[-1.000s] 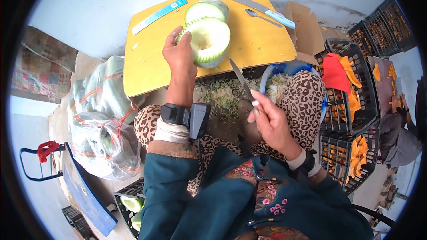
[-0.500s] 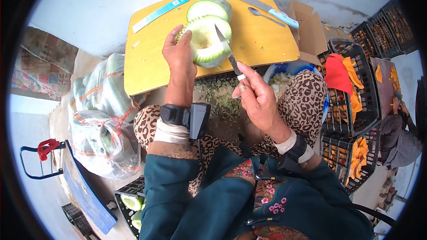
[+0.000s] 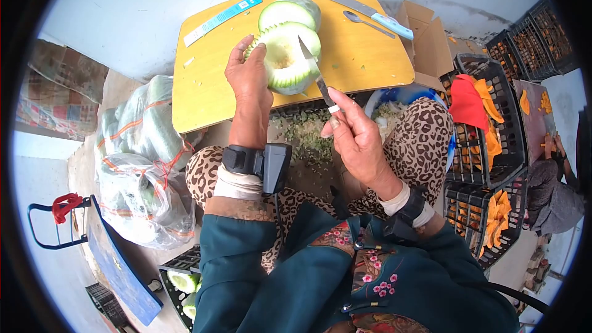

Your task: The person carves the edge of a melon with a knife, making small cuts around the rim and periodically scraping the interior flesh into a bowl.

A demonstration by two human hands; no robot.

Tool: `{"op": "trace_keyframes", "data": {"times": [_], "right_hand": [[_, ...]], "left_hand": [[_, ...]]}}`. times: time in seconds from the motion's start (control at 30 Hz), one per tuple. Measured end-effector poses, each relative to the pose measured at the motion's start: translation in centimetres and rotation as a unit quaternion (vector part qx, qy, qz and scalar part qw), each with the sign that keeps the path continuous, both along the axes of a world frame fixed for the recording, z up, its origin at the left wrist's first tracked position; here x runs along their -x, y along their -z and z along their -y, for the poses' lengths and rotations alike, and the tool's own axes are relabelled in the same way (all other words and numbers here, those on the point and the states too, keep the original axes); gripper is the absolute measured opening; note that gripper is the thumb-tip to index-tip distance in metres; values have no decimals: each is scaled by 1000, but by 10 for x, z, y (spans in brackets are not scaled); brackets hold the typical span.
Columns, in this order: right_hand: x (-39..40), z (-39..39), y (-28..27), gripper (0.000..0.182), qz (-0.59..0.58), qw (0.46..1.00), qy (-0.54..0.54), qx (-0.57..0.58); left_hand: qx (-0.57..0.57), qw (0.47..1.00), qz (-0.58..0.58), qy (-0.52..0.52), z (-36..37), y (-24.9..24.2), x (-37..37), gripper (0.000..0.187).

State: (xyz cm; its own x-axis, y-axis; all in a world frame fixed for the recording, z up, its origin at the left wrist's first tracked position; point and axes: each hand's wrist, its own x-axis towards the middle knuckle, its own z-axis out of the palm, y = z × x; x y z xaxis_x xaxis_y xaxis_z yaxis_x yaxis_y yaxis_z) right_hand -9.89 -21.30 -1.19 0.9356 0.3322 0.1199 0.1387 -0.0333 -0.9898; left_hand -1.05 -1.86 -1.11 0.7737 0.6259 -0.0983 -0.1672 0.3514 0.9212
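Note:
My left hand grips the left side of a hollowed winter melon piece, its pale cut face turned up and its rim notched along the left and lower edges. A small pointed knife is held in my right hand, its blade tip over the melon's right side. Behind that piece, another winter melon piece with a smooth cut face rests on the yellow table. My left fingertips are partly hidden behind the rim.
On the table lie a long blue-handled knife, a spoon and a blue-white packet. Black crates with orange pieces stand at right, near another person. Bagged melons sit left; peelings lie below the table.
Almost nothing differs. Both hands, the knife and the melon piece keep nearly the same positions; the other person's hands at right have shifted slightly.

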Motion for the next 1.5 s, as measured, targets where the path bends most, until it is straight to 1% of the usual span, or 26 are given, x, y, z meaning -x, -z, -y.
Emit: {"op": "trace_keyframes", "data": {"times": [0.33, 0.43, 0.53, 0.73, 0.83, 1.13, 1.5], "right_hand": [[1, -1, 1, 46, 14, 1000, 6, 9], [3, -3, 2, 46, 37, 998, 23, 36], [3, -6, 5, 46, 73, 996, 37, 30], [-3, -15, 3, 43, 80, 995, 50, 30], [-11, -20, 6, 44, 128, 990, 56, 18], [-14, -23, 8, 43, 131, 990, 55, 19], [-5, -19, 7, 42, 96, 994, 48, 12]], "left_hand": [[0, 1000, 6, -2, 0, 1, -1, 34], [0, 1000, 4, -1, 0, 1, 0, 34], [-4, 1000, 1, -3, 1, 0, 0, 34], [-9, 1000, 3, -6, 1, 1, -1, 34], [-7, 1000, 6, -4, 1, 2, -1, 34], [-11, 1000, 12, -1, 0, 5, -2, 35], [-18, 1000, 11, -6, 0, 6, -2, 36]]}}
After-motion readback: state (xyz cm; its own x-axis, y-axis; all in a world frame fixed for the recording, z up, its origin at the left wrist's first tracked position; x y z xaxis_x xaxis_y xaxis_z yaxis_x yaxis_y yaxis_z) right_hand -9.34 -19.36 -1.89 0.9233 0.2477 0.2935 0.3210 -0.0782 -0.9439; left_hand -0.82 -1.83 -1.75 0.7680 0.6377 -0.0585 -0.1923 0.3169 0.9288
